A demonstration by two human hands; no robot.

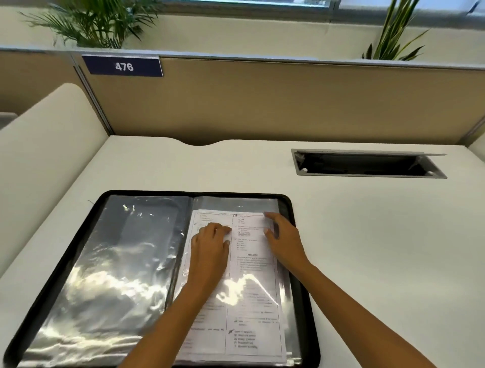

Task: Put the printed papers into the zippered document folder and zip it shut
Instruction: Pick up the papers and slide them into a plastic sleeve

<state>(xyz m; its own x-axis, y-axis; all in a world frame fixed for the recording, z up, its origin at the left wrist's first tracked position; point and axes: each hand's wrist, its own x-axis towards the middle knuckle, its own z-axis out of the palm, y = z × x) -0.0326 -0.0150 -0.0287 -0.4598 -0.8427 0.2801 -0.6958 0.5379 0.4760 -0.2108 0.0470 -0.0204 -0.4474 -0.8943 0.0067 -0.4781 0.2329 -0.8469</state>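
The document folder (86, 252) is lying open on the surface (367, 236), printed papers (252, 275) sitting on its right half. Left hand (210, 247) is pressing flat on them, fingers extended; right hand (283, 236) is resting open-fingered at their right edge.

A pale cream desk (367, 236) fills the foreground, with a curved notch at its far edge and an open grey cable tray (367, 164) sunk in at the right; a tan partition (288, 105) rises behind — a dark blue sign (122, 66) reads 476; leafy plants (97, 23) stand above, under daylit windows (249, 2).
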